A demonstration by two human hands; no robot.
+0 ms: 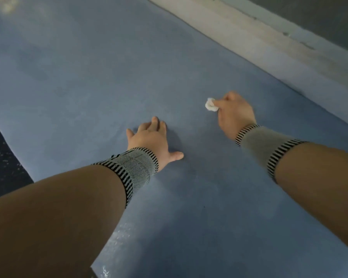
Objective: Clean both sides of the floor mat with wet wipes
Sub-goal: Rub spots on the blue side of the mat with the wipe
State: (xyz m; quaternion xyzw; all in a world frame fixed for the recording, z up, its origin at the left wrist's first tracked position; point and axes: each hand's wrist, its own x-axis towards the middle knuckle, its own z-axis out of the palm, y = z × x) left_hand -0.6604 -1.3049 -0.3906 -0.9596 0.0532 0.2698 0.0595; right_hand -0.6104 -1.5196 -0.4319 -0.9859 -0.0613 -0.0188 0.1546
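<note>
Alongside, pale ledge (259, 37), dark floor (2, 157).

Dim, cool-toned head view with soft focus throughout.

You see low, even light with no plain source. A pale glare patch sits on the mat (78, 77) at the top left corner, and a wet sheen glints on its near edge at the bottom. The left hand (151, 139) casts only a faint, soft shadow just beside its fingers. The right hand (234, 113) and its wristband (265, 145) are smeared by motion blur; the wipe (210, 104) reads as a bright, featureless blob. Wide-angle distortion bends the wall base (249, 33) and swells both forearms toward the lower corners. Fine texture is lost to compression.
</note>
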